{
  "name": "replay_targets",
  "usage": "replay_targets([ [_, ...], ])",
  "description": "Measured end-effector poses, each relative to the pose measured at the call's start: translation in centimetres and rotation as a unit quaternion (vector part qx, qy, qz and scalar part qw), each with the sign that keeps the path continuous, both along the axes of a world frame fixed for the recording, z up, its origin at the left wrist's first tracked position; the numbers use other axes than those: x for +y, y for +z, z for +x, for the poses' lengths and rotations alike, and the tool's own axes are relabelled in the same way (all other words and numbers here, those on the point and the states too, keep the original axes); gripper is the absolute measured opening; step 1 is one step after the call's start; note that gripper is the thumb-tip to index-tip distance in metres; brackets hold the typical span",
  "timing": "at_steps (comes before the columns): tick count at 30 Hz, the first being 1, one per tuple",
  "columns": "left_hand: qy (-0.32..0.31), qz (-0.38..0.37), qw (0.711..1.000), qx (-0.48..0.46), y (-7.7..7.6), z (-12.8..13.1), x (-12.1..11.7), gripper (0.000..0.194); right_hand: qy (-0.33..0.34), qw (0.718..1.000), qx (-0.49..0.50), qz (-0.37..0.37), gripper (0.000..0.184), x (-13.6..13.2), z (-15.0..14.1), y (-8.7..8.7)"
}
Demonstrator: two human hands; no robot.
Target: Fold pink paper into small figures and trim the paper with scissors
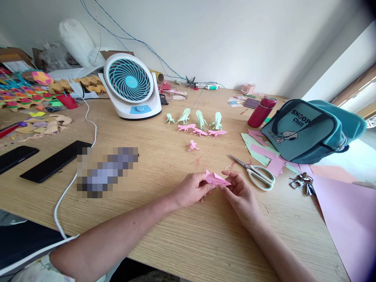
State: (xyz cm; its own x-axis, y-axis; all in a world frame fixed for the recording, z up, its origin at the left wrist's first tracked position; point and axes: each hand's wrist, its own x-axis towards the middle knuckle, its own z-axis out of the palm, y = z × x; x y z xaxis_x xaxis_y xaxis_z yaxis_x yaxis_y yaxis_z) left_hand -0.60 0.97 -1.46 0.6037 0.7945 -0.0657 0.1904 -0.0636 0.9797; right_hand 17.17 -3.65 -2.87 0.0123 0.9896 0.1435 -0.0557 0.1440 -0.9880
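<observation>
A small folded piece of pink paper (216, 179), pointed and with several layers, is held just above the table between my two hands. My left hand (194, 189) pinches its left end between thumb and fingers. At the right tip, the thumb and fingers of my right hand (239, 192) close on the paper. Beyond them stands a small pink origami figure (193, 145). Farther back are several pink origami figures (199, 132) and several light green ones (201, 120). Scissors (255, 172) with white handles lie close to my right hand.
A white fan (129, 86) stands at the back left. On the right are a red bottle (261, 112), a teal bag (302, 131), paper scraps (258, 150), keys (305, 182) and a large pink sheet (349, 219). A white cable (63, 199) crosses the left, near a blurred object (108, 172).
</observation>
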Motion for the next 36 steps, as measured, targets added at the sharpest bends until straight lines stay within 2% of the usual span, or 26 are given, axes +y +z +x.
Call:
replay_targets([
  [8, 0.054, -0.006, 0.998, -0.01, 0.0, 0.5, -0.3, 0.03, -0.011, 1.0, 0.006, 0.002, 0.04, -0.1, -0.4, 0.4],
  [14, 0.052, -0.023, 0.998, -0.017, 0.1, 0.3, 0.1, 0.036, -0.013, 0.999, 0.035, -0.027, 0.041, 0.0, -0.3, 0.4],
  [27, 0.025, -0.003, 1.0, -0.01, -0.3, 0.2, 0.2, 0.041, -0.035, 0.998, 0.029, -0.043, 0.046, 0.0, -0.3, 0.7],
  [31, 0.032, -0.006, 0.999, -0.001, 0.1, 0.2, 0.0, 0.039, -0.028, 0.999, 0.01, -0.033, 0.043, -0.1, -0.4, 0.8],
  [36, 0.031, 0.002, 0.999, 0.007, 0.8, 0.1, 0.1, 0.038, -0.022, 0.998, 0.035, -0.046, 0.045, -0.1, -0.4, 0.7],
])
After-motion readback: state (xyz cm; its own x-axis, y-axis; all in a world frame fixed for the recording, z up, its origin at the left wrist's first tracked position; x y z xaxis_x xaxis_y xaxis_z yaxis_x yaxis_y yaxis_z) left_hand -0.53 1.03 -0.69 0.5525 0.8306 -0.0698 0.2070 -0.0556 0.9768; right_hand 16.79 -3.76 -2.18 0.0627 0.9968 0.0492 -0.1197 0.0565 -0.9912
